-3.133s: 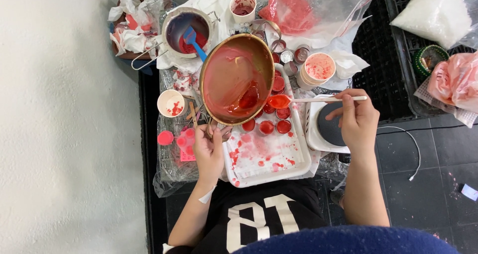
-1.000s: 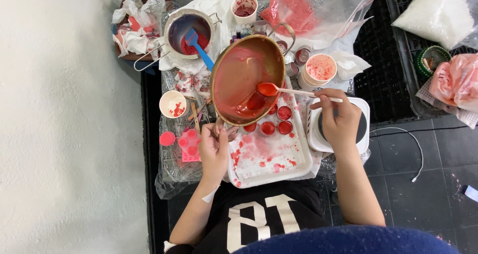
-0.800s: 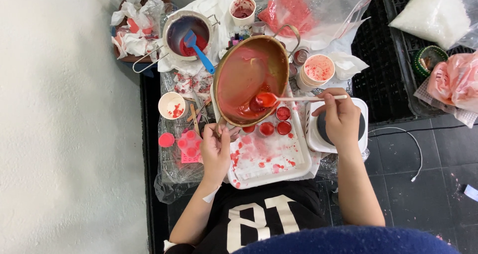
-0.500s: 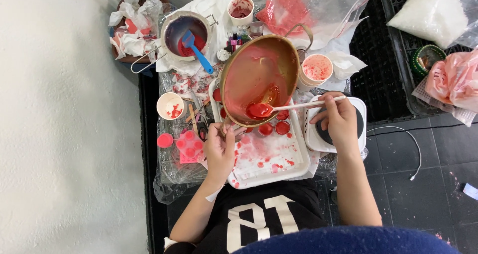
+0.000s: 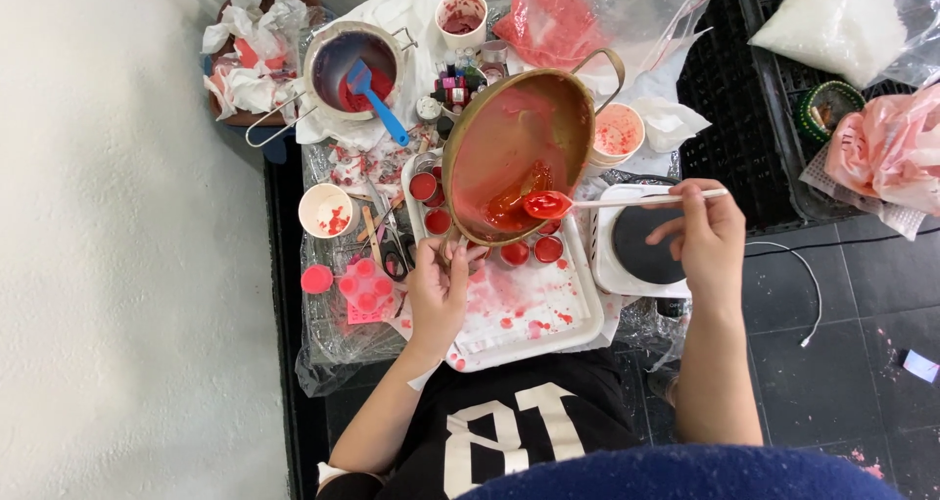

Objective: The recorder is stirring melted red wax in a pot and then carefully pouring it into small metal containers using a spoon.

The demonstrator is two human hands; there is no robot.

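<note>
Tilting pan (image 5: 519,138) with left hand (image 5: 438,294) | right hand (image 5: 707,236) scooping with spoon (image 5: 548,204)

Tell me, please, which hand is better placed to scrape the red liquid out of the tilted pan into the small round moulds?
Right. The right hand holds the spatula, whose red tip sits inside the pan, while the left hand grips the pan's handle.

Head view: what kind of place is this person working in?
Probably a makeshift craft corner for pouring red wax or balm, set low on a dark tiled floor: a tilted pan of red liquid, small filled pots on a white tray, a hot plate.
</note>
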